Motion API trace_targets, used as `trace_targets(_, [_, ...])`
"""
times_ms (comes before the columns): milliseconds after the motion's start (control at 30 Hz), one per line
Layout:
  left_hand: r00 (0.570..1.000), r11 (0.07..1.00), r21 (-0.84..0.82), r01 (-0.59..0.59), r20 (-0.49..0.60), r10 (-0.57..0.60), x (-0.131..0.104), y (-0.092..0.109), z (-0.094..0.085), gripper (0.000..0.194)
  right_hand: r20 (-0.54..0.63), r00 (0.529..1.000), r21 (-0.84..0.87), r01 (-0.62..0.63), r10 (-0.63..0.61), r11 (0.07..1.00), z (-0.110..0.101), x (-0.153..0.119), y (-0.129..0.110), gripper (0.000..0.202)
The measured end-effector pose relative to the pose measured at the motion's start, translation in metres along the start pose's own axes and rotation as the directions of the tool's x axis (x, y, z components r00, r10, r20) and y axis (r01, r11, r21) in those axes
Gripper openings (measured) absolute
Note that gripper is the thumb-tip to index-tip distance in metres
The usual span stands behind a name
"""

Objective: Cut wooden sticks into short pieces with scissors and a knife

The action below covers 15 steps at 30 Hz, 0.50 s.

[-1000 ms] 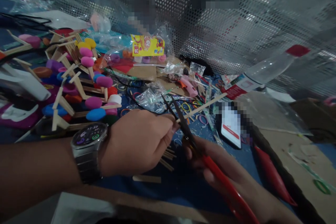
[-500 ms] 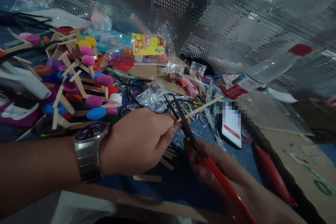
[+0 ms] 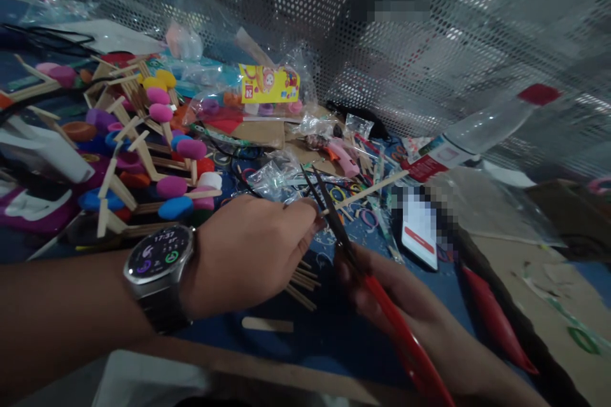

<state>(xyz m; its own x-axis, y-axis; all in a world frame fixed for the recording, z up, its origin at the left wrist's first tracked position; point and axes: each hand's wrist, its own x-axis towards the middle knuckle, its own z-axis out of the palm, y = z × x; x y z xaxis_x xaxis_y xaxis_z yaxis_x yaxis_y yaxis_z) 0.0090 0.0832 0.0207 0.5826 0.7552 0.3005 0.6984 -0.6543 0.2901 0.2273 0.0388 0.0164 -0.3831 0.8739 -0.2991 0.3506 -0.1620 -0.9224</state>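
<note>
My left hand (image 3: 252,248), with a watch (image 3: 160,254) on its wrist, pinches the near end of a thin wooden stick (image 3: 375,188). The stick slants up and right, away from my fingertips. In my right hand (image 3: 413,296) is a pair of scissors (image 3: 394,321) with red handles and dark blades. Its blades are slightly apart and cross the stick just beside my left fingers; whether they press on it, I cannot tell. Beneath my hands lie several loose wooden sticks (image 3: 303,280) and one flat, round-ended craft stick (image 3: 267,325) on the blue tabletop.
Stick assemblies with colourful caps (image 3: 176,206) crowd the left. A yellow-labelled bag (image 3: 270,84), a pink glue gun (image 3: 344,159) and scattered rubber bands (image 3: 368,217) lie beyond. Rightward are a phone (image 3: 420,235), a tilted bottle (image 3: 487,127) and a red object (image 3: 499,321). Perforated mesh rises behind.
My left wrist has turned so the watch face shows more fully. The scissors and right hand have shifted slightly left; the stick stays in my left fingers.
</note>
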Motion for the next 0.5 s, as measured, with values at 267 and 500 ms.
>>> trace_targets(267, [0.997,0.993,-0.113,0.033,0.071,-0.026,-0.0003,0.0013,-0.0013,0.027,-0.091,0.995,-0.007,0.046,-0.047,0.999,0.0011,-0.0009,0.0007,0.045])
trace_targets(500, [0.997,0.971,-0.234,0.048,0.072,-0.031,-0.001,0.0026,0.0003,0.03,-0.032,0.999,-0.101,0.04,-0.043,0.994,-0.0025,-0.0029,0.0015,0.042])
